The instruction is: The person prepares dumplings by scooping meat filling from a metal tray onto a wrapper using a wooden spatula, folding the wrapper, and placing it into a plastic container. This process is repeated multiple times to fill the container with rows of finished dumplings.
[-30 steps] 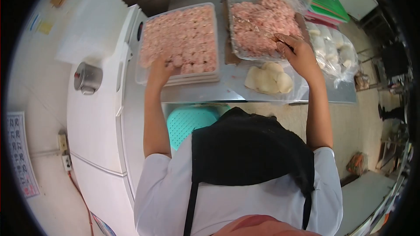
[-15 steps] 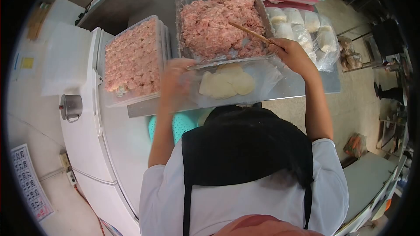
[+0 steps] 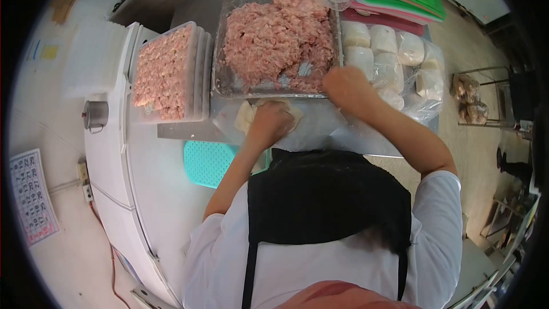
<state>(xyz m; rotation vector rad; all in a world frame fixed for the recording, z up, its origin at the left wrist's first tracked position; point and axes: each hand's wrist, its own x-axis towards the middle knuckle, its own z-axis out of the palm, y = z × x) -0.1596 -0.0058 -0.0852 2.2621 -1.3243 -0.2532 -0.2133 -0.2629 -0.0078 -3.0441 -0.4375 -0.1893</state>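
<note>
Two hands: left hand [image 3: 270, 123] fingers grasping wrappers [image 3: 246, 115]; right hand [image 3: 346, 87] grip unclear; no legible labels.

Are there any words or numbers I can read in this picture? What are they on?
Wall calendar: a grid of numbers; only "27" and "28" near its top can just be made out, the rest is too blurred.
Yellow note on the wall: too small to read.
Nothing else carries readable text.
</note>
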